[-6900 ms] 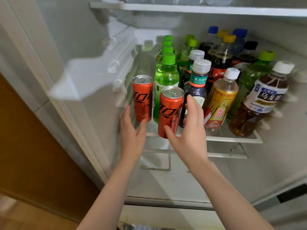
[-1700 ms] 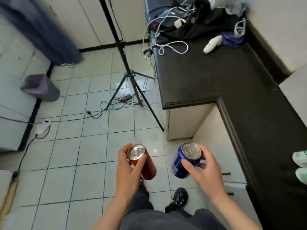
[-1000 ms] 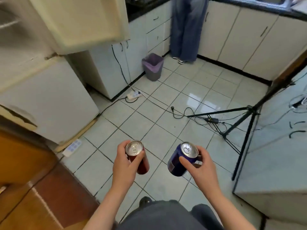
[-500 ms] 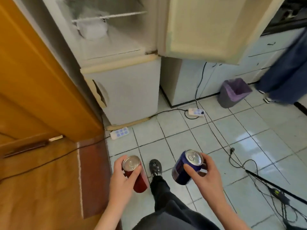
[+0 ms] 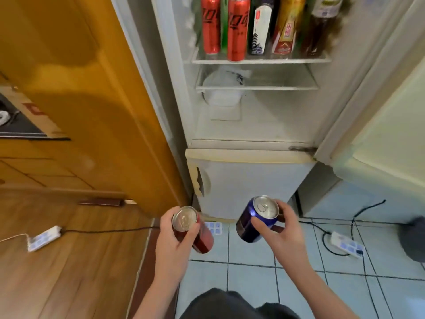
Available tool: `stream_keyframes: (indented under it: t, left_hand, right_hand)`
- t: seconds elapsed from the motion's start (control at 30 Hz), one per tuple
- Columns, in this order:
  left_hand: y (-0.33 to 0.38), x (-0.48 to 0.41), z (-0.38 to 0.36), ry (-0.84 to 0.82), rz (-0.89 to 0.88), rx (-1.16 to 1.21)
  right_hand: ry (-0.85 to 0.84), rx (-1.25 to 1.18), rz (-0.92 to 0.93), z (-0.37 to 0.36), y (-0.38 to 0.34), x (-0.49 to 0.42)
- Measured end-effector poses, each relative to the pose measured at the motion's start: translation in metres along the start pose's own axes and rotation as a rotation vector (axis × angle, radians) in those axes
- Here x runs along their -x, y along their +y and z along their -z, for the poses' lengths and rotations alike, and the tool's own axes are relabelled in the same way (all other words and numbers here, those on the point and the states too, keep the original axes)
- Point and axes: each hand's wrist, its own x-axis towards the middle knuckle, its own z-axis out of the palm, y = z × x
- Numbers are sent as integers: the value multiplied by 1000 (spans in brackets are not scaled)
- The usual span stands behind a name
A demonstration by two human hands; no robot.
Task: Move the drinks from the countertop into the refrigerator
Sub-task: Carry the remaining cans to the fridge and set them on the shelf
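My left hand (image 5: 171, 245) grips a red can (image 5: 192, 229), its silver top tilted toward me. A blue can (image 5: 256, 219) is held in my right hand (image 5: 284, 236), also tilted. Both hang low over the floor in front of the open refrigerator (image 5: 253, 125). High up, its glass shelf (image 5: 259, 61) carries two red cans (image 5: 224, 26) at the left and several bottles (image 5: 285, 24) to their right. The bottles' tops are cut off by the frame.
An orange wooden door (image 5: 92, 100) stands left of the refrigerator. The refrigerator door (image 5: 388, 125) is swung open at right. A white bowl (image 5: 222, 90) sits under the lower shelf. Power strips (image 5: 347, 244) and cables lie on the tiled floor, another strip (image 5: 43, 238) on the wood floor.
I have turned from the countertop to face the refrigerator, carrying both cans. The stocked shelf has come into view at the top; the hands kept their grip and height.
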Motion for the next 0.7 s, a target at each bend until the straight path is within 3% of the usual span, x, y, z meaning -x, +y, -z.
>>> stream_keyframes:
  t: [0.3,0.7]
  left_hand:
    - [5,-139,-41,-68,19,68]
    - [164,-336,-96,14,-459,212]
  right_hand:
    - [36,28,-4,-29,-19,-119]
    - [261,-128,205,-10,-134,-274]
